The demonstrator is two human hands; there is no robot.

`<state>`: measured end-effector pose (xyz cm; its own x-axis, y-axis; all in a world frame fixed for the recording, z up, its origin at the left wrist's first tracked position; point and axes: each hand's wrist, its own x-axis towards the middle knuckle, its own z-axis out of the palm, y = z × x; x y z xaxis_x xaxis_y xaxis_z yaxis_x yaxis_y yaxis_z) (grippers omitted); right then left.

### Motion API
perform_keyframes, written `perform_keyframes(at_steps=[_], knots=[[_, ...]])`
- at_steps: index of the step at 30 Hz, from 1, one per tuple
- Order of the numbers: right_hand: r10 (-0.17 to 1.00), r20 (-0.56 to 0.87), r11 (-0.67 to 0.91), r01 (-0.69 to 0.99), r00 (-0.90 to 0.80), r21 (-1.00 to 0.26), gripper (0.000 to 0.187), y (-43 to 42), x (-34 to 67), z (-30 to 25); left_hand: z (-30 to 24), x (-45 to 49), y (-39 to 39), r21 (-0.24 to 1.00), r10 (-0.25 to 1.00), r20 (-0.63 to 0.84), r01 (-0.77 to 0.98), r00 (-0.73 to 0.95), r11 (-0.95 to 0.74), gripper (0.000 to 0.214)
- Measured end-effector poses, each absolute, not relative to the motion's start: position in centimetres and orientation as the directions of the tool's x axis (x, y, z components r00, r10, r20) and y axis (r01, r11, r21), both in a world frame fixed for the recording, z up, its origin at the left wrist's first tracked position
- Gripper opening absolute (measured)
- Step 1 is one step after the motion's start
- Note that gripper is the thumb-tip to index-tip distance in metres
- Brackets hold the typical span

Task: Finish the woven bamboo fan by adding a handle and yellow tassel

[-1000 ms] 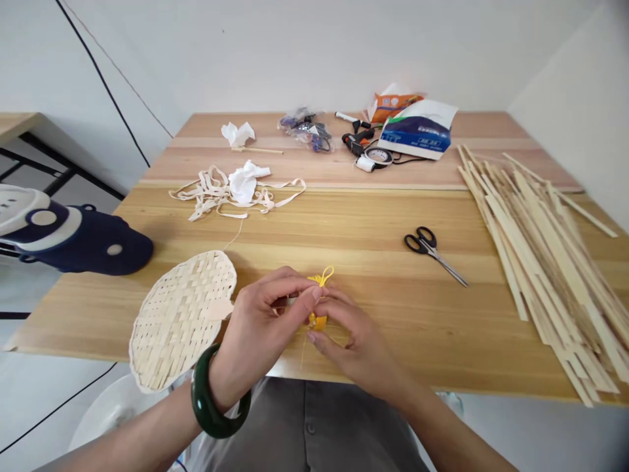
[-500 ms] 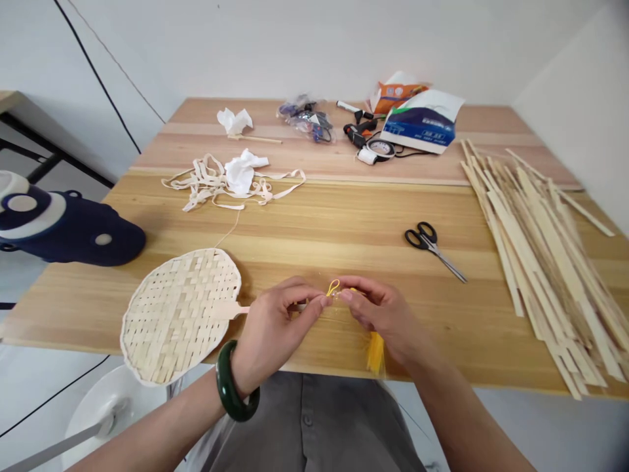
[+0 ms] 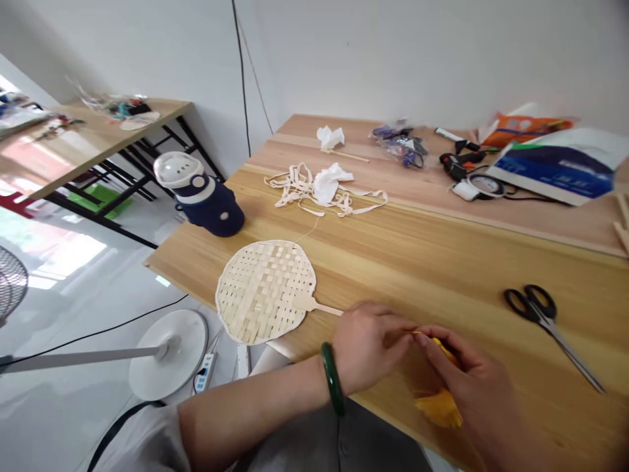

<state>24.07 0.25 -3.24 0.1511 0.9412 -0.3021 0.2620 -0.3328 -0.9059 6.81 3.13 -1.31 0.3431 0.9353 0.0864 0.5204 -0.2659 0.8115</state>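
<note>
A small woven bamboo fan lies flat on the wooden table, its thin handle pointing right toward my hands. My left hand, with a green bangle on the wrist, is closed at the end of the fan's handle. My right hand is pinched close against it and holds a yellow tassel, whose fringe hangs below the fingers. The two hands touch at the fingertips. The tassel's loop is hidden between them.
Black scissors lie to the right. Pale strips and tissue, a glue gun, tape and a blue-white packet sit at the back. A navy and white bottle lies near the left edge. A fan base stands on the floor.
The view has swung left and tilted. My hands have moved toward the fan's handle end, and the tassel's loop, visible before between the fingertips, is now covered.
</note>
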Motion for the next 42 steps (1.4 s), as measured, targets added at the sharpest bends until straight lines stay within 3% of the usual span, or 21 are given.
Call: perform_keyframes(at_steps=[8, 12, 15, 18, 25, 28, 32, 34, 37, 42], knots=[[0.964, -0.211, -0.262, 0.451, 0.16, -0.853, 0.028, 0.0, 24.0, -3.7, -2.1, 6.7, 3.3, 0.881, 0.945, 0.064, 0.426, 0.321, -0.204, 0.017], [0.975, -0.221, -0.214, 0.374, 0.025, -0.903, 0.027, -0.2, 24.0, -3.1, -2.0, 6.7, 3.3, 0.923, 0.957, 0.068, 0.347, 0.282, -0.168, 0.016], [0.967, -0.248, -0.254, 0.296, 0.058, -0.921, 0.03, 0.0, 24.6, -2.7, -2.0, 6.7, 3.4, 0.937, 0.959, 0.073, 0.311, 0.272, -0.16, 0.018], [0.963, -0.254, -0.271, 0.335, 0.095, -0.902, 0.026, 0.4, 25.0, -2.5, -2.1, 6.6, 3.6, 0.945, 0.948, 0.066, 0.285, 0.31, -0.159, 0.019], [0.989, -0.103, -0.059, 0.361, -0.106, -0.931, 0.021, 0.9, 23.5, -1.9, -2.4, 7.1, 3.5, 0.967, 0.955, 0.07, 0.217, 0.287, -0.136, 0.012], [0.988, -0.083, -0.033, 0.35, -0.129, -0.936, 0.028, 1.0, 23.3, -1.8, -2.5, 7.1, 3.5, 0.959, 0.945, 0.073, 0.238, 0.319, -0.154, 0.018], [0.982, -0.136, -0.077, 0.376, -0.131, -0.924, 0.028, 1.1, 23.5, -2.0, -2.3, 6.7, 3.6, 0.88, 0.896, 0.142, 0.361, 0.42, -0.309, 0.019], [0.999, -0.014, 0.003, 0.475, -0.033, -0.88, 0.022, 1.0, 23.5, -1.8, -2.2, 6.6, 3.7, 0.844, 0.894, 0.16, 0.411, 0.419, -0.344, 0.018], [0.963, 0.263, 0.155, 0.702, 0.048, -0.695, 0.009, 0.5, 23.0, -1.2, -2.1, 6.5, 3.8, 0.842, 0.924, 0.16, 0.44, 0.347, -0.311, 0.014], [0.934, 0.357, 0.203, 0.854, -0.021, -0.48, 0.01, -0.5, 21.4, -1.1, -1.7, 6.6, 3.8, 0.909, 0.969, 0.043, 0.392, 0.243, -0.139, 0.011]])
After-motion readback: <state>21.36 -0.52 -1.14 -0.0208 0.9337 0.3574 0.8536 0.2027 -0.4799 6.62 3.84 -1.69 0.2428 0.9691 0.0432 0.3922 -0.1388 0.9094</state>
